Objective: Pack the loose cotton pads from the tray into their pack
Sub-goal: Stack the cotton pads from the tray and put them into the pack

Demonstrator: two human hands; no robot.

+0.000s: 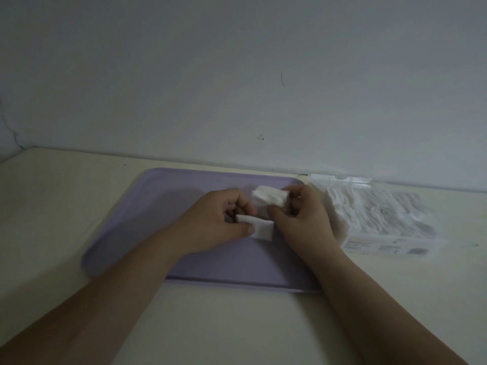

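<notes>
Tray (158,206) on table (66,201), pack (382,219) beside it, left fingers (247,228) pinching cotton pad (262,229), right fingers (278,214) gripping pad stack (268,198).

No word, brand or number can be read. The only print is on the clear cotton pad pack (382,217), which lies just to the right of the lavender tray (158,206). The pack's side facing the camera carries a pale label (382,248) with faint grey lines and a darker square patch towards the end farther from the tray, all too blurred and dim to make out.
</notes>
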